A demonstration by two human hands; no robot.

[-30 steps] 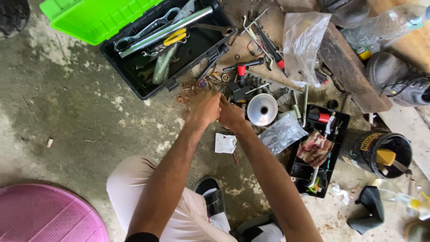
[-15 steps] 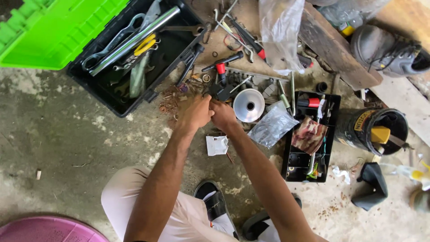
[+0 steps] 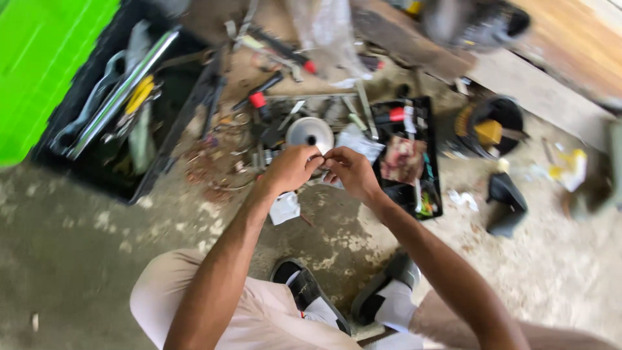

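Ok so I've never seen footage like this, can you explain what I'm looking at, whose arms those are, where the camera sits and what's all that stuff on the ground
The picture comes from a camera worn on a person's head, looking straight down, so the two bare arms reaching forward are that person's own. You also see their knees and their sandalled feet at the bottom, so they seem to be sitting or crouching low over a concrete floor.

The left hand and right hand meet with fingertips together, pinching something too small to make out.

Just beyond the hands lies a round silver metal part. To the left is an open black toolbox with a green lid, holding wrenches and other tools. To the right sits a black tray of small parts, then a black bucket. Loose tools and a clear plastic bag lie scattered further up. The view is somewhat blurred.
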